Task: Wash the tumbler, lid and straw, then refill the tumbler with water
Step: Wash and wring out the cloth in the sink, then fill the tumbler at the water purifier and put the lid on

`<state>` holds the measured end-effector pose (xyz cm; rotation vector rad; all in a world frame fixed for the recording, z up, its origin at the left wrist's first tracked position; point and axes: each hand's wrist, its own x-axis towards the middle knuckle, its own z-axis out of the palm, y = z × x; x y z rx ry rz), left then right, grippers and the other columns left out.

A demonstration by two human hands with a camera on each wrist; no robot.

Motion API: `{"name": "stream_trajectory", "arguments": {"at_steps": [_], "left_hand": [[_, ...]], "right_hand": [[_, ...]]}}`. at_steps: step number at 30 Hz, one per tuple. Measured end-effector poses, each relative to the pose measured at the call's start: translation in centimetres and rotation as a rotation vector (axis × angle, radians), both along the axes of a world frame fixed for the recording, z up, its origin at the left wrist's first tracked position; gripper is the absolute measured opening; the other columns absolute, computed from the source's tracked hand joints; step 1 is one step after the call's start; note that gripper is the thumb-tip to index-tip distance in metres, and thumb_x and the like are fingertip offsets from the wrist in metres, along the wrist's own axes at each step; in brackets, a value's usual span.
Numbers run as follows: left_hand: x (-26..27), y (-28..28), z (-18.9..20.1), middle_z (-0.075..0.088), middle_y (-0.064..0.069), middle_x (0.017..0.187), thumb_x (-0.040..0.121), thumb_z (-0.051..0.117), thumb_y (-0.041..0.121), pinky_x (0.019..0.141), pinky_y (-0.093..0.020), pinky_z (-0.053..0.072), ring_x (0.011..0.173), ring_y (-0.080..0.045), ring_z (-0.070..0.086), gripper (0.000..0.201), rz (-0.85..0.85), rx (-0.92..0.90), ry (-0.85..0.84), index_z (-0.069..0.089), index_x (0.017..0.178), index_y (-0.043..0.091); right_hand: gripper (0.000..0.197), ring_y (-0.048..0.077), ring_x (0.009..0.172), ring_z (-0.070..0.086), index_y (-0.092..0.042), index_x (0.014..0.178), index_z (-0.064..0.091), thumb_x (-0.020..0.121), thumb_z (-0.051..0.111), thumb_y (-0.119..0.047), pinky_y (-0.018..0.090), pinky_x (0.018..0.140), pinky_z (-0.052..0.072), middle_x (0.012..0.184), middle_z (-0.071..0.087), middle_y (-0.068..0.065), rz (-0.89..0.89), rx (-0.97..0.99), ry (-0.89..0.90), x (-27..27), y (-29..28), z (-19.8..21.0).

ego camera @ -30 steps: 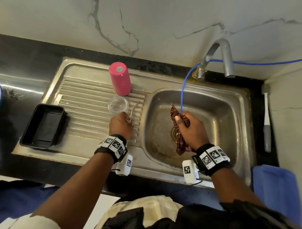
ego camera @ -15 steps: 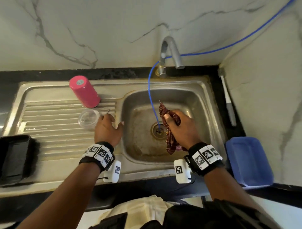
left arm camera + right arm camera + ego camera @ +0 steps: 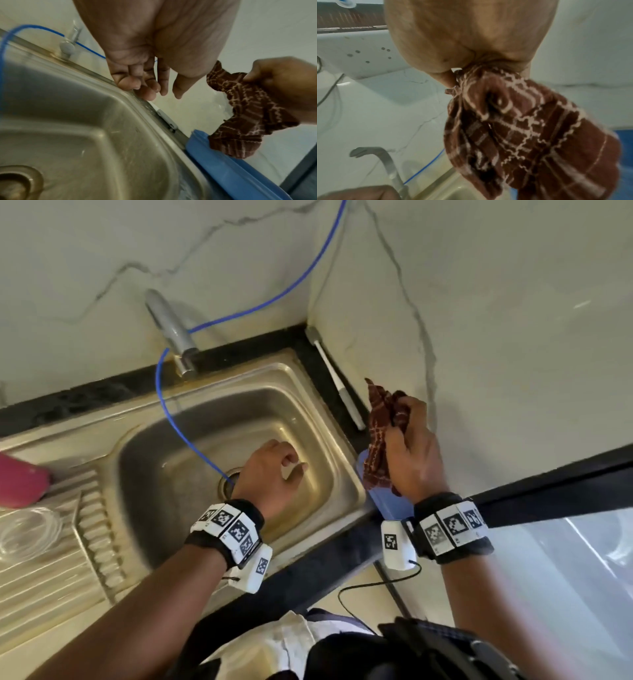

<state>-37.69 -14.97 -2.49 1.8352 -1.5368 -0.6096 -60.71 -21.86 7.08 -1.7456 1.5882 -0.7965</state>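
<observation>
Tumbler (image 3: pixel 20 484) parked at the frame's left edge, lid (image 3: pixel 27 532) just below it.
Our right hand (image 3: pixel 412 453) grips the brown cloth (image 3: pixel 380 436) above the blue tray (image 3: pixel 390 501); our left hand (image 3: pixel 270 474) hangs loose and empty over the sink (image 3: pixel 144 446), centre frame.

tumbler (image 3: pixel 20 482): pink, on drainboard at sink's left edge | lid (image 3: pixel 29 534): clear, round, just in front

You've got soft, even daylight w/ mild glare inside the sink (image 3: pixel 308 392). Motion blur smears the cloth (image 3: pixel 530 128) right of it; wide-angle bending toward edges.
</observation>
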Motion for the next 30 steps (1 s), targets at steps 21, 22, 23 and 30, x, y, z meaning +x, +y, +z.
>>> {"name": "stream_trajectory", "arguments": {"at_steps": [21,22,23,30], "left_hand": [[-3.3,-1.7,-1.8,0.059,0.010,0.087,0.090,0.078,0.029,0.066,-0.031,0.052,0.069,-0.005,0.056,0.015,-0.082,0.134,-0.026,0.064,0.084,0.024],[-3.4,-1.7,-1.8,0.059,0.010,0.087,0.090,0.078,0.029,0.066,-0.031,0.052,0.069,-0.005,0.056,0.015,-0.081,0.138,-0.026,0.065,0.084,0.025],[-3.6,-1.7,-1.7,0.059,0.010,0.087,0.090,0.078,0.030,0.065,-0.031,0.052,0.067,-0.005,0.055,0.015,-0.077,0.143,-0.025,0.065,0.084,0.025],[-2.7,-1.1,-0.9,0.060,0.008,0.089,0.091,0.077,0.031,0.063,-0.018,0.041,0.066,-0.002,0.053,0.015,-0.010,0.133,-0.052,0.067,0.087,0.022]], "right_hand": [[0.051,0.030,0.124,0.063,-0.035,0.156,0.045,0.106,0.055,-0.028,0.042,0.104,0.054,0.158,0.044,0.005,0.372,0.155,0.586,-4.7,-3.0,-9.2],[0.052,0.029,0.124,0.062,-0.035,0.156,0.046,0.106,0.056,-0.029,0.041,0.104,0.053,0.157,0.046,0.005,0.365,0.161,0.584,-4.6,-3.1,-9.1],[0.053,0.029,0.124,0.061,-0.034,0.156,0.046,0.104,0.059,-0.030,0.041,0.104,0.052,0.154,0.050,0.005,0.357,0.169,0.597,-4.6,-3.3,-8.9],[0.051,0.025,0.109,0.065,-0.032,0.140,0.052,0.095,0.066,-0.051,0.041,0.086,0.056,0.118,0.067,-0.001,0.265,-0.023,0.757,-4.0,-3.4,-4.3]]}}
